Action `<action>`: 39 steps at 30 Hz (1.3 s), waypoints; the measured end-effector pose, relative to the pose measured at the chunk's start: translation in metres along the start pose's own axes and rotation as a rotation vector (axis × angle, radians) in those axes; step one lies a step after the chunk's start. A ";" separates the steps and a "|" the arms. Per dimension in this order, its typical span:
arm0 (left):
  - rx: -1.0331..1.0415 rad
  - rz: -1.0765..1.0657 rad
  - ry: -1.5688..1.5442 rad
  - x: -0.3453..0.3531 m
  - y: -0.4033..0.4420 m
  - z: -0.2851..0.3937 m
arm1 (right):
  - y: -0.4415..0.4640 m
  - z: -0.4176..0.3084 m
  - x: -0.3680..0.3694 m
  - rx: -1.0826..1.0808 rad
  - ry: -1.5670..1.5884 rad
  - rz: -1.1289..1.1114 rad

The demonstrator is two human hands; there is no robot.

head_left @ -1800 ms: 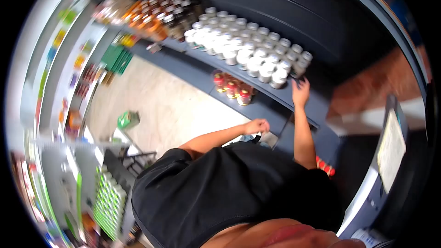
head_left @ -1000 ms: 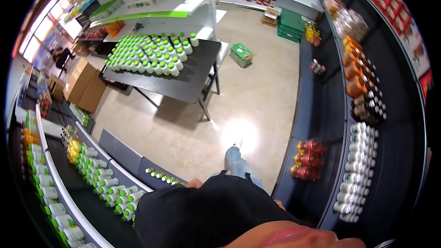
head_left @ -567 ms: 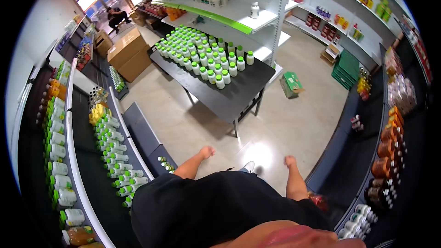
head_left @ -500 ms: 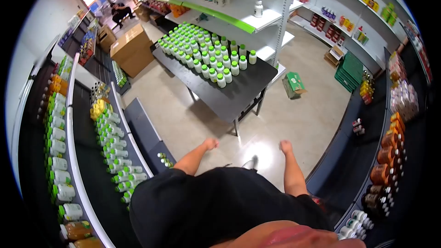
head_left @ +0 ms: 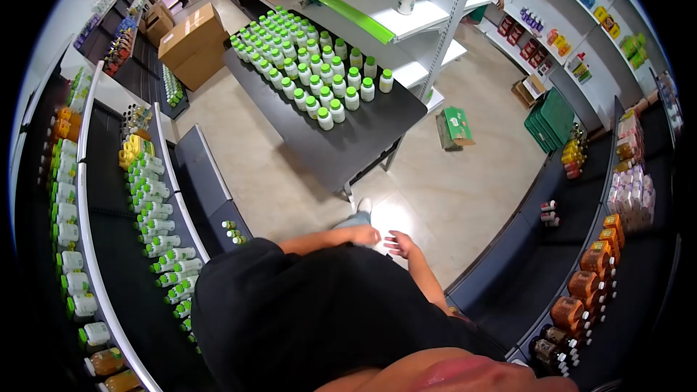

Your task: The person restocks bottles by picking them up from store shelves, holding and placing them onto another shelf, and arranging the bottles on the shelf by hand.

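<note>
My left hand (head_left: 365,235) is in front of my waist, its fingers loosely bent and a little apart, with nothing visible in it. Close beside it on the right, my right hand (head_left: 398,243) has its fingers spread and holds nothing. The two hands do not touch anything I can make out. Ahead of them stands a black table (head_left: 319,152), its near corner a short way beyond my hands. Many white bottles with green caps (head_left: 324,119) stand upright in rows over its far part.
Shelves with white bottles (head_left: 174,265) run along my left. Lower dark shelving (head_left: 501,276) lies to my right. A green carton (head_left: 456,127) and stacked green crates (head_left: 549,120) sit on the floor. A large cardboard box (head_left: 192,47) stands left of the table. Two other people are farther back.
Both hands have come inward, close together before my waist, and the right fingers have spread. My view has shifted, with a foot now forward near the table leg. Another person appears at the back right.
</note>
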State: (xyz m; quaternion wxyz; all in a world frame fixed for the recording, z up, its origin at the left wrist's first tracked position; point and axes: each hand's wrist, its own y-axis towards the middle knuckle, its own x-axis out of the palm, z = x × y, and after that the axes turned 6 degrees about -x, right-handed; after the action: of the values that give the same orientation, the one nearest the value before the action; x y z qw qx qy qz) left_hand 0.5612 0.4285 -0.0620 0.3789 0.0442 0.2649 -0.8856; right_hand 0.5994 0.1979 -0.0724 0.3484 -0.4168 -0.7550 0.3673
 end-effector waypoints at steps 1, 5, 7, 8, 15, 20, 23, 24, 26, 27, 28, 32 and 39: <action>-0.032 0.104 -0.047 -0.009 0.016 0.001 | 0.010 0.017 -0.030 -0.038 0.061 0.136; 0.012 0.289 -0.196 -0.099 0.075 0.027 | 0.014 0.039 -0.141 -0.006 -0.021 0.506; 0.110 0.351 -0.508 -0.159 0.102 0.054 | 0.000 0.041 -0.186 0.010 -0.028 0.615; 0.113 0.432 -0.433 -0.194 0.113 0.073 | -0.006 0.046 -0.207 -0.013 0.017 0.692; 0.259 0.601 -1.025 -0.400 0.123 0.252 | -0.027 0.026 -0.288 0.064 -0.117 0.576; 0.356 0.813 -0.974 -0.476 0.165 0.305 | 0.005 -0.072 -0.243 -0.047 -0.231 0.585; 0.391 1.092 -0.910 -0.508 0.209 0.306 | 0.058 -0.150 -0.226 -0.197 -0.006 0.594; 0.417 1.153 -0.912 -0.522 0.216 0.308 | 0.068 -0.182 -0.221 -0.283 -0.053 0.559; 0.415 1.420 -0.826 -0.549 0.241 0.307 | 0.092 -0.246 -0.219 -0.437 -0.147 0.477; 0.408 1.554 -0.777 -0.561 0.251 0.308 | 0.106 -0.282 -0.220 -0.508 -0.192 0.430; 0.400 1.594 -0.807 -0.570 0.258 0.312 | 0.121 -0.319 -0.220 -0.695 -0.213 0.355; 0.195 1.750 -0.422 -0.608 0.292 0.296 | 0.070 -0.590 -0.134 -1.207 -0.522 0.300; 0.133 1.788 -0.153 -0.632 0.315 0.292 | 0.027 -0.816 -0.034 -1.630 -0.609 0.090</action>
State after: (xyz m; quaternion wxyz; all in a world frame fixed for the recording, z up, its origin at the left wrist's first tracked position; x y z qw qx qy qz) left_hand 1.2637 0.5104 0.2265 0.9399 0.1966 0.0539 -0.2740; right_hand 1.3027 0.3941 0.2953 -0.2904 -0.4492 -0.8259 -0.1784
